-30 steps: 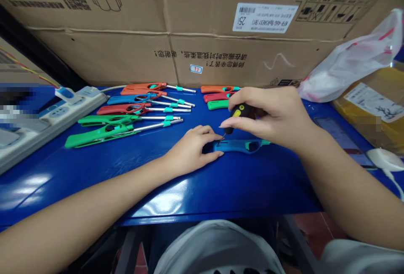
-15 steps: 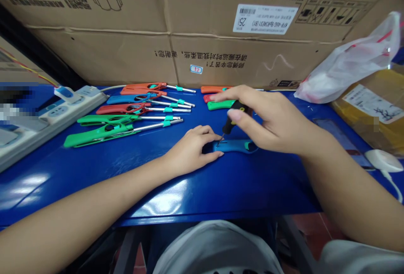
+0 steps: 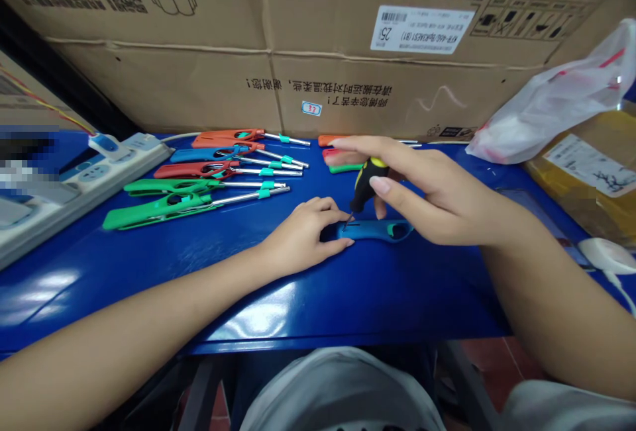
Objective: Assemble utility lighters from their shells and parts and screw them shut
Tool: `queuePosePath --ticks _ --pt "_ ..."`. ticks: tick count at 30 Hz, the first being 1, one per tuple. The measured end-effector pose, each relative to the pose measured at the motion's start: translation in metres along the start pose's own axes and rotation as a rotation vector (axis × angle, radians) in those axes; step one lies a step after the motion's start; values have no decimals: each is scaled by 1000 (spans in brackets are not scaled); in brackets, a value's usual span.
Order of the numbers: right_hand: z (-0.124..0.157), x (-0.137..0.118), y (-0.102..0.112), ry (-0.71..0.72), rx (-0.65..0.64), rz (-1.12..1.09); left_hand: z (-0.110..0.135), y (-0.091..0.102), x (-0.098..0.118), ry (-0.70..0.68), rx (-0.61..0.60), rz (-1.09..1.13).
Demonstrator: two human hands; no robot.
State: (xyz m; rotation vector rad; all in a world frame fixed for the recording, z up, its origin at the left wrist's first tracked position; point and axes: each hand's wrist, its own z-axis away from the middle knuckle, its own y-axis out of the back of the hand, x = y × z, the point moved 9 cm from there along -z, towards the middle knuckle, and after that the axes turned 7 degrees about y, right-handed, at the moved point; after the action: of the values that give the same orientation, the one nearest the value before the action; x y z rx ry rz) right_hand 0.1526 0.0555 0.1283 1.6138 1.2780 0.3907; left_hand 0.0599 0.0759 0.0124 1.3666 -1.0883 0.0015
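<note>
Parallel to the surface's front edge (image 3: 322, 338) lay a blue lighter (image 3: 371, 231), left hand (image 3: 311, 237) pinching its left end, right hand (image 3: 437, 198) loosely gripping a screwdriver (image 3: 364, 189).

Glossy blue table (image 3: 397, 298), white glare (image 3: 261, 315) near front edge; cardboard box (image 3: 199, 96) behind; reddish tiled floor (image 3: 497, 355).

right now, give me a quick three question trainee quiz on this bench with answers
1. True or false: the black-and-yellow screwdriver at the right hand points its tip down at a blue utility lighter.
2. Where do the left hand's fingertips meet that lighter: (a) nozzle, (b) trigger, (c) handle end?
3. Fill in: left of the green utility lighters lies a white ____ with sockets.

Key: 1. true; 2. c; 3. power strip.
</note>
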Motion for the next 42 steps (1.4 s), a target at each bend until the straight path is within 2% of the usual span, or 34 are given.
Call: queuePosePath --ticks 2,6,8,11,13,16,19,23,25,29,32,35,38,40,42 --pt "1 1 0 16 48 -20 0 0 -1 -3 5 0" --pt "3 6 8 -18 210 244 0 -1 -2 -6 3 -5" --pt "2 3 8 3 196 262 0 -1 -1 -8 3 -8" --pt "0 -4 3 56 100 84 1 0 0 -12 3 -1" --pt "0 -8 5 85 121 3 1 -1 0 -14 4 2" --pt "3 -8 10 77 214 120 1 -1 0 -18 4 -11" --pt "3 -7 7 58 200 241 1 0 -1 -13 6 -17" --pt "1 -7 4 79 121 59 1 0 -1 -4 -3 1" --pt "1 -6 7 100 139 1 0 -1 -1 4 -4 4" --pt "2 -4 16 129 277 132 0 -1 -1 9 5 2" --pt "0 -3 12 110 219 149 0 -1 -1 7 3 5" --pt "-2 -6 7 128 131 38 0 -1 0 3 1 17" --pt "-1 -11 10 168 178 31 -1 -1 -1 4 5 14" --pt "0 -12 12 179 230 99 -1 -2 -2 10 0 10" --pt "0 -10 11 157 223 161 -1 -2 -3 15 -2 10"
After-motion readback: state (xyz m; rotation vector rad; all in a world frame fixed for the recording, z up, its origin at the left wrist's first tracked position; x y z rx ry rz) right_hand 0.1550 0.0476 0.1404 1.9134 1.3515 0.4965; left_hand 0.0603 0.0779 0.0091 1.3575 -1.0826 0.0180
